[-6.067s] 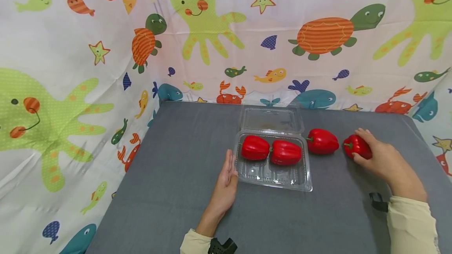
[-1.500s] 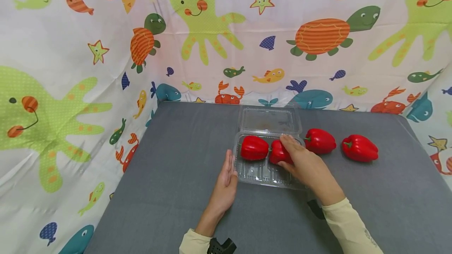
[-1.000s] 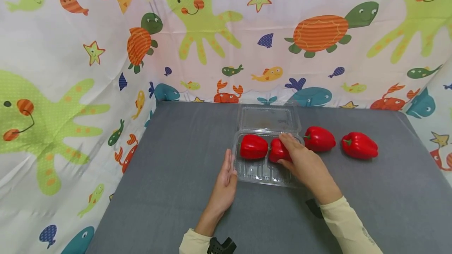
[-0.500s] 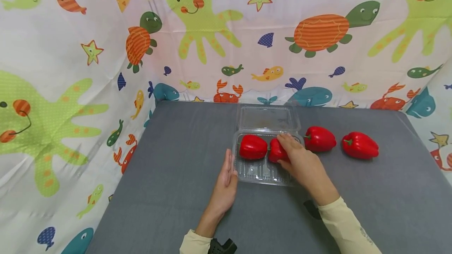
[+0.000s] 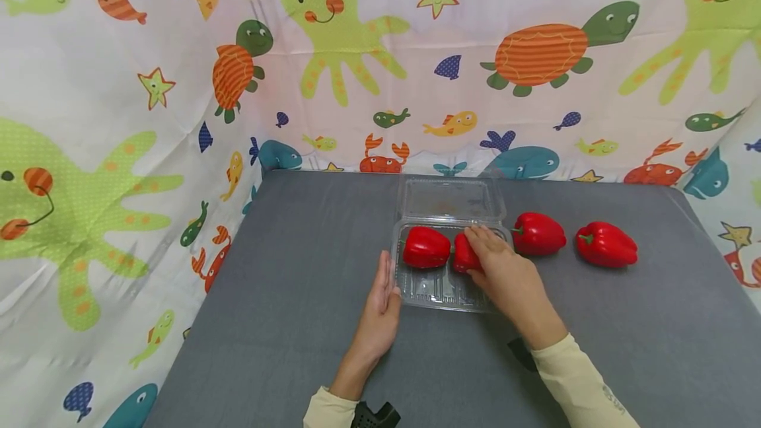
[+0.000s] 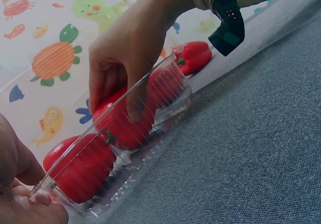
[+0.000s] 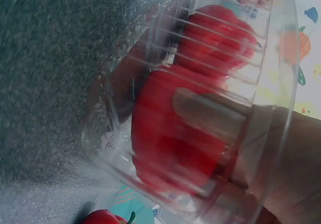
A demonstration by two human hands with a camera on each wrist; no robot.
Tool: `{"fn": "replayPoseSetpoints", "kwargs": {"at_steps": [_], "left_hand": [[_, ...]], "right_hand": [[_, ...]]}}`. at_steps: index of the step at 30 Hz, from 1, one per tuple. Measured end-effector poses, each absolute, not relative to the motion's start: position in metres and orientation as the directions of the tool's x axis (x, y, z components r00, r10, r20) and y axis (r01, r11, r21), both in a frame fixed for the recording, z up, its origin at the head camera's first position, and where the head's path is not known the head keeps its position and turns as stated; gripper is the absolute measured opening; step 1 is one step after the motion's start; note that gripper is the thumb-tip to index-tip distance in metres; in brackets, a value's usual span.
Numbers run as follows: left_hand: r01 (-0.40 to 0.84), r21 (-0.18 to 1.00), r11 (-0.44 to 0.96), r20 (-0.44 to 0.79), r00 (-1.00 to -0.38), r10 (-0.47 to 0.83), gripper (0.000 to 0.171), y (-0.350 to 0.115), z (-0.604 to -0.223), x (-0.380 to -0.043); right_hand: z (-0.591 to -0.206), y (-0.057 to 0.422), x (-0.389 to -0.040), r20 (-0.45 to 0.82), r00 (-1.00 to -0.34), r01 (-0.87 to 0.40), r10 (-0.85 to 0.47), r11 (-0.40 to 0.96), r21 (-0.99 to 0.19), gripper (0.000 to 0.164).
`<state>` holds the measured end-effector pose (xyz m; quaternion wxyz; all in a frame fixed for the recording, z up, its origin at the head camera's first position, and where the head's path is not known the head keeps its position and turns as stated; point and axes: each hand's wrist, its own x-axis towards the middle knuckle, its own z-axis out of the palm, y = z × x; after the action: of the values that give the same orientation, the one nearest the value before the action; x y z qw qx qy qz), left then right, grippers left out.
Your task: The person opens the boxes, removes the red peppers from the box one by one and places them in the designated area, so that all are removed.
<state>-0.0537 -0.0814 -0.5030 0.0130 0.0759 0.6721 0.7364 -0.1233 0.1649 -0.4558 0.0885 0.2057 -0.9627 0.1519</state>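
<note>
A clear plastic clamshell container lies with its lid folded back. Inside, along its far side, sit two red bell peppers side by side. My right hand grips the right one of them, the bell pepper, with thumb and fingers over its sides; the right wrist view shows the thumb on it through the clear wall. The left bell pepper is untouched. My left hand rests against the container's left edge, its fingers straight in the head view; the left wrist view shows fingertips at the rim corner.
Two more red bell peppers lie on the grey cloth right of the container: a nearer bell pepper beside its edge and a farther bell pepper. The open lid reaches back towards the printed sea-animal curtain.
My right hand has gone from the far-right bell pepper to the right pepper inside the container, shifting slightly left lately. My left hand keeps its place; the peppers stand much as before.
</note>
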Motion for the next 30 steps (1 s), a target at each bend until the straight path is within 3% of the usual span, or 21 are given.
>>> {"fn": "replayPoseSetpoints", "kwargs": {"at_steps": [15,30], "left_hand": [[0.101,0.991,-0.089,0.111,-0.987,0.113,0.071,-0.080,-0.505,-0.054],[0.091,0.992,-0.082,0.100,-0.989,0.110,0.072,-0.081,-0.504,-0.054]], "right_hand": [[-0.452,0.162,-0.119,0.324,-0.862,-0.450,-0.389,0.882,-0.140,0.092],[-0.445,0.167,-0.114,0.320,-0.865,-0.456,-0.387,0.872,-0.179,0.093]]}}
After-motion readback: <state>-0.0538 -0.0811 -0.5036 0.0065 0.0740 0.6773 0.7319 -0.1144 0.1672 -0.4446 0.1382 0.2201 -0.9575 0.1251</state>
